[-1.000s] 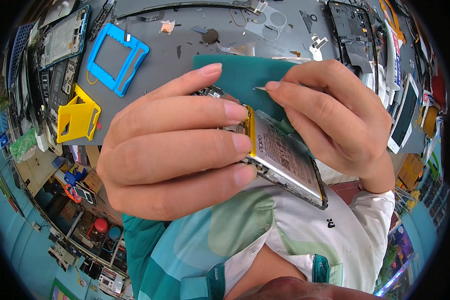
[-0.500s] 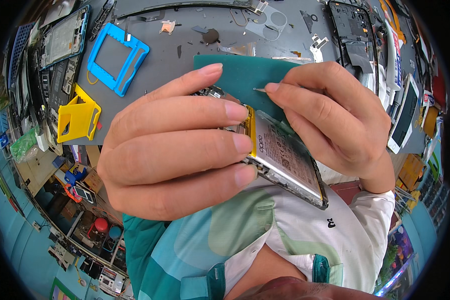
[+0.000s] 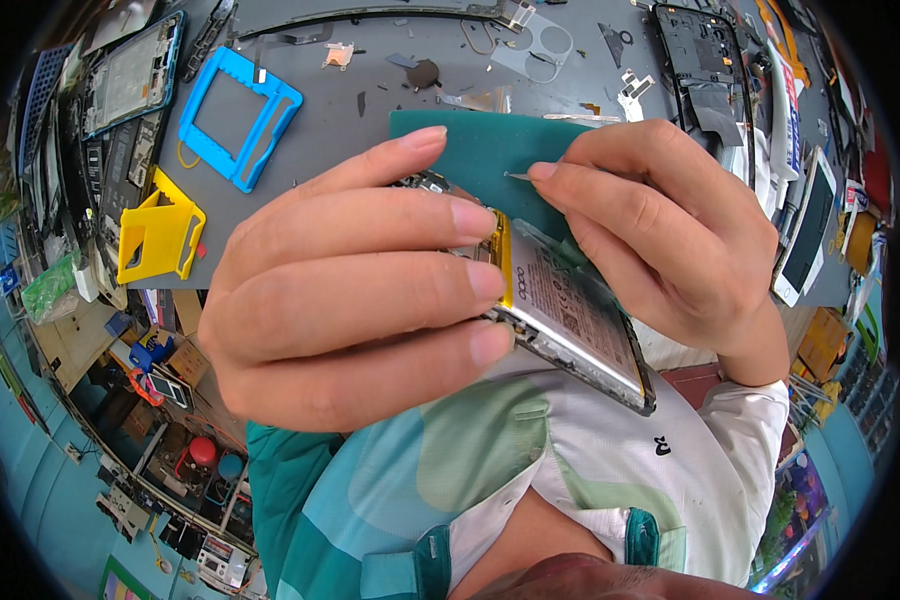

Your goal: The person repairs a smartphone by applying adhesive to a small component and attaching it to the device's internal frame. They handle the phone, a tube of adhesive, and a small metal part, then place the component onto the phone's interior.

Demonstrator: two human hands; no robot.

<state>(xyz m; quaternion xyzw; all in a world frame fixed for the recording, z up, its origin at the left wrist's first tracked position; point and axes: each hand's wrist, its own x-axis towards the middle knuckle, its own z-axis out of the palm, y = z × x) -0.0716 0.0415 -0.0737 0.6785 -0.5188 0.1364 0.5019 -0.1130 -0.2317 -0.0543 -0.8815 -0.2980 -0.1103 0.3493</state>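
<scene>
My left hand is wrapped round an opened phone, tilted above the bench edge. Its silver battery and a yellow strip show past my fingertips; the end under my fingers is mostly hidden. To the right, my right hand pinches a small, thin pale piece between thumb and forefinger, too small to name. That piece is apart from the phone, over the teal mat. The lower fingers of my right hand are close to the phone's far edge; whether they touch it I cannot tell.
A blue plastic frame and a yellow phone stand are on the grey bench at the left. Stacked phone parts crowd the far left. At the right are a black phone frame and a white phone. Small scraps dot the back.
Both hands and the phone stay nearly in place. The pale piece in my right fingers has shifted very slightly left, and the view has moved a little.
</scene>
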